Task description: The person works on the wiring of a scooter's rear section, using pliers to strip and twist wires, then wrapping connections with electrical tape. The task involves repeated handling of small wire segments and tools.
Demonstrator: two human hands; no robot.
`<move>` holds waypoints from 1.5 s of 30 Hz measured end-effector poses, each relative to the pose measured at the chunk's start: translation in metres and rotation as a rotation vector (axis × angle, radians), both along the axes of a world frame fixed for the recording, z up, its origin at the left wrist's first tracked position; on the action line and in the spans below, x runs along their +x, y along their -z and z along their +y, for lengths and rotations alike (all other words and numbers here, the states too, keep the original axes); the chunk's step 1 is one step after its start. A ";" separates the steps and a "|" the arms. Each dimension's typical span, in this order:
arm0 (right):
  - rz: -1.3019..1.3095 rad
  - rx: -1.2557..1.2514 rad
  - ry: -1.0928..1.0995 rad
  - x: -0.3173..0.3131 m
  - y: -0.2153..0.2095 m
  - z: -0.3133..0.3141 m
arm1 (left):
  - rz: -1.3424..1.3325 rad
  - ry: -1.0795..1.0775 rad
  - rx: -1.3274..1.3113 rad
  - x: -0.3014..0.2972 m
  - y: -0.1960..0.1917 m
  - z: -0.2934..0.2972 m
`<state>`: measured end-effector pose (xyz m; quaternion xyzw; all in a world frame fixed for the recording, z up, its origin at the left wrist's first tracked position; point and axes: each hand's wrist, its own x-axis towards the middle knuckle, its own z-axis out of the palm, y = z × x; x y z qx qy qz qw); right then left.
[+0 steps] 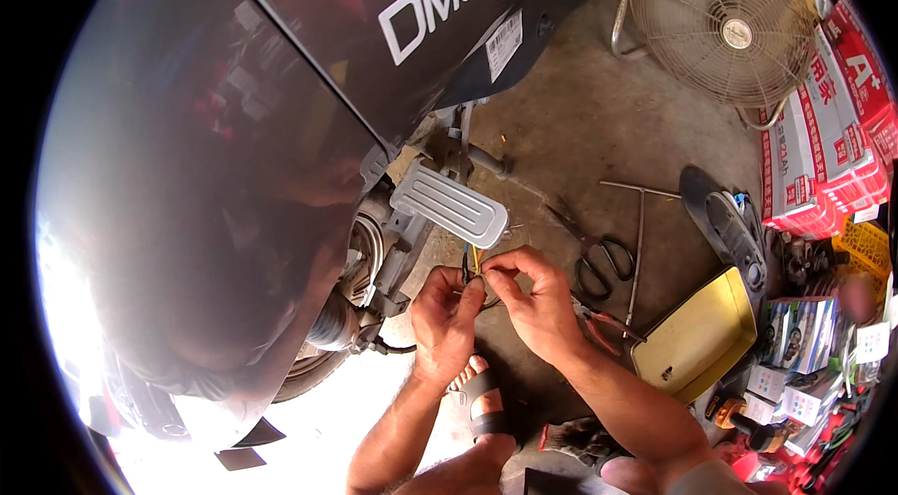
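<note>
Just below a grey ribbed footrest (454, 205) on a dark scooter-like vehicle (234, 167), both my hands meet at a few thin wires (476, 257), yellow and dark ones among them. My left hand (443, 322) pinches the wires between thumb and fingers. From the other side, my right hand (540, 303) closes thumb and forefinger on the same wires, its fingertips almost touching the left thumb. The exact wire ends are hidden by my fingers. A wheel (313, 373) and metal bracket (404, 247) show beside my left hand.
Right of my hands lie black-handled scissors (603, 266), a T-handle wrench (641, 252), red-handled pliers (603, 327) and a yellow tray (697, 336). A floor fan (720, 18) stands far right, near red-and-white boxes (823, 139). A power tool (753, 425) lies lower right among small boxes.
</note>
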<state>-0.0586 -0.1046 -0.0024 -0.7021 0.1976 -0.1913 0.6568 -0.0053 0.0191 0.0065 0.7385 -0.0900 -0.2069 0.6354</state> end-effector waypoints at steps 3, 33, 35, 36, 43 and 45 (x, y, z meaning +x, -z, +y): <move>-0.028 -0.046 -0.001 0.003 -0.004 0.001 | -0.031 0.005 0.018 0.002 0.001 0.001; 0.139 0.157 -0.237 0.018 -0.001 -0.016 | -0.004 0.007 0.099 0.007 -0.008 0.004; 0.139 0.178 -0.224 0.016 -0.002 -0.017 | 0.009 -0.024 0.089 0.008 -0.013 -0.001; 0.134 0.184 -0.221 0.015 -0.003 -0.017 | 0.010 -0.033 0.089 0.008 -0.013 -0.001; 0.113 0.188 -0.249 0.014 0.004 -0.018 | 0.057 -0.005 0.029 0.009 -0.005 0.003; 0.100 0.329 -0.300 0.014 0.015 -0.023 | 0.070 0.009 0.000 0.009 -0.004 0.003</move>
